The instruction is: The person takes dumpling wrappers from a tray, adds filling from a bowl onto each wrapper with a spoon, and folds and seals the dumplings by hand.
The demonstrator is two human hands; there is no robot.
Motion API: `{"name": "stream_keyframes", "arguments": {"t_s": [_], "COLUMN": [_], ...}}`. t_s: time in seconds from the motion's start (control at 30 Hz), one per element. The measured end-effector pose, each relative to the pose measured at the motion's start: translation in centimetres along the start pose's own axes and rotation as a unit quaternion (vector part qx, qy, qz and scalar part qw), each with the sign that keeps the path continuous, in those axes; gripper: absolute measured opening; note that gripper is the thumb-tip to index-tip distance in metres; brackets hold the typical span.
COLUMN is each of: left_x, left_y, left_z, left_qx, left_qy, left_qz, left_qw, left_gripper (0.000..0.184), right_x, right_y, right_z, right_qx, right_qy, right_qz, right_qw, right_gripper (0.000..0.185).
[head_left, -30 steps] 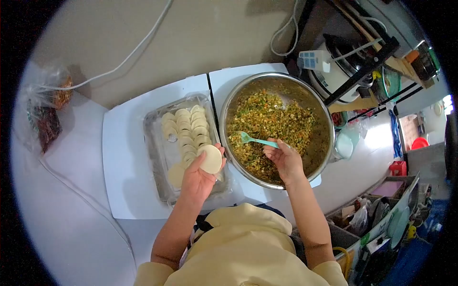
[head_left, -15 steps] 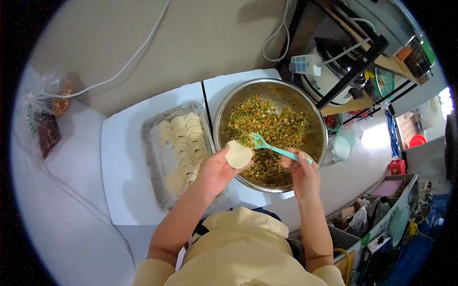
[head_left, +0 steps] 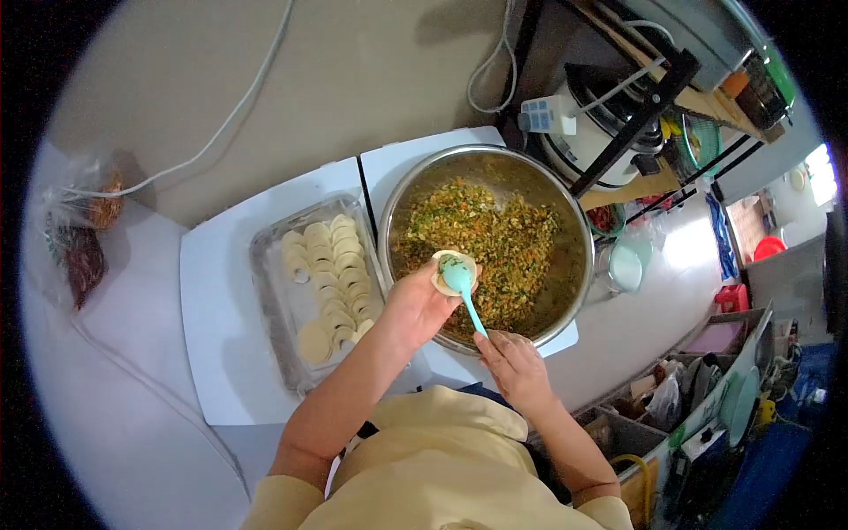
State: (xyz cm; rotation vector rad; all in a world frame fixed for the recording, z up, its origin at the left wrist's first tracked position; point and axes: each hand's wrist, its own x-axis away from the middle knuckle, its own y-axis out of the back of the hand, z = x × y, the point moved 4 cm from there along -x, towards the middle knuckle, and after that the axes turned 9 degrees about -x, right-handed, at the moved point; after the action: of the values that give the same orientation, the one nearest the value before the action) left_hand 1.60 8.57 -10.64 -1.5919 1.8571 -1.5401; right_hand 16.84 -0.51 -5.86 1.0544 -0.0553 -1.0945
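Near the front left rim of the steel bowl (head_left: 583, 291), my left hand (head_left: 420, 305) holds a round dough wrapper (head_left: 439, 281) in its fingers. My right hand (head_left: 517, 367) grips the handle of a turquoise spoon (head_left: 471, 305), whose head lies over the wrapper and hides its middle. A little green filling shows at the spoon's head. Chopped orange, green and yellow filling (head_left: 495, 238) spreads through the bowl. To the left, a clear plastic-lined tray (head_left: 281, 331) holds overlapping rows of pale dough wrappers (head_left: 327, 269).
Both containers stand on a white table (head_left: 216, 309) against a wall. A white cooker (head_left: 587, 150) and a power strip (head_left: 548, 115) are by the rack at the upper right. Bagged items (head_left: 84, 256) lie far left, and crates (head_left: 627, 433) stand at lower right.
My left hand has moved from beside the tray to the bowl's edge with the wrapper. My right hand has brought the spoon out of the filling, down and left onto the wrapper. The view has shifted slightly.
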Motion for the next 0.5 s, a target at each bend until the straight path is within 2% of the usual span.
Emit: {"name": "stream_keyframes", "arguments": {"t_s": [0.07,0.1,0.13,0.17,0.2,0.23,0.3,0.33,0.5], "left_x": [0.1,0.1,0.1,0.1,0.4,0.7,1.0,1.2,2.3], "left_y": [0.2,0.4,0.6,0.7,0.4,0.0,-0.2,-0.2,0.4], "left_z": [0.1,0.2,0.2,0.3,0.3,0.2,0.0,0.0,-0.1], "left_qx": [-0.009,-0.01,0.005,0.021,0.021,0.022,0.024,0.007,0.008], "left_qy": [0.001,0.002,-0.001,-0.003,-0.002,-0.002,-0.002,0.005,0.011], "left_qz": [-0.006,-0.006,0.006,0.018,0.017,0.011,0.004,0.033,0.1], "left_qw": [1.0,1.0,1.0,1.0,1.0,1.0,1.0,0.999,0.995], "left_gripper": [0.037,0.037,0.037,0.037,0.037,0.038,0.04,0.039,0.045], "right_x": [0.7,0.8,1.1,1.6,1.9,1.8,1.3,0.9,0.4], "right_y": [0.3,0.6,1.3,1.6,1.5,1.7,2.2,2.6,2.6], "right_z": [-0.9,-0.9,-1.6,-2.4,-3.1,-3.3,-4.3,-4.4,-6.2], "right_qx": [-0.092,-0.092,-0.208,-0.319,-0.412,-0.412,-0.574,-0.59,-0.555], "right_qy": [-0.044,-0.045,-0.141,-0.234,-0.275,-0.276,-0.292,-0.315,-0.35], "right_qz": [-0.025,-0.026,-0.085,-0.142,-0.199,-0.199,-0.286,-0.311,-0.338], "right_qw": [0.995,0.994,0.964,0.908,0.846,0.845,0.709,0.675,0.675], "right_gripper": [0.041,0.041,0.04,0.04,0.04,0.04,0.039,0.04,0.034]}}
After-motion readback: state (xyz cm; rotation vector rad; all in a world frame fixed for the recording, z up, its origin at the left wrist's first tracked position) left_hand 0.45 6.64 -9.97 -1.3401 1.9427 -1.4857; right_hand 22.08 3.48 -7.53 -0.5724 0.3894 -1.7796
